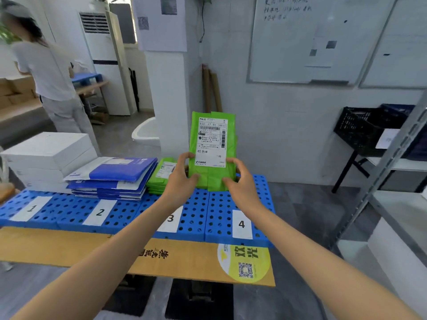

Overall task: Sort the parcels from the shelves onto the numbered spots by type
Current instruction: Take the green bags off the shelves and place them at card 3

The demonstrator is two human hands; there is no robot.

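We hold a green parcel (pixel 211 148) upright above the blue pallet (pixel 198 211). Our left hand (pixel 180 179) and right hand (pixel 240 181) grip its lower corners.

- We look from head height, forward and down, with the blue pallet (pixel 198 204) near below us.
- The white wall (pixel 277 135) lies farther off at 12 o'clock.

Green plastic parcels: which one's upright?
The labelled green plastic parcel held by the left hand and right hand; the other green parcels lie flat, stacked behind label 3.
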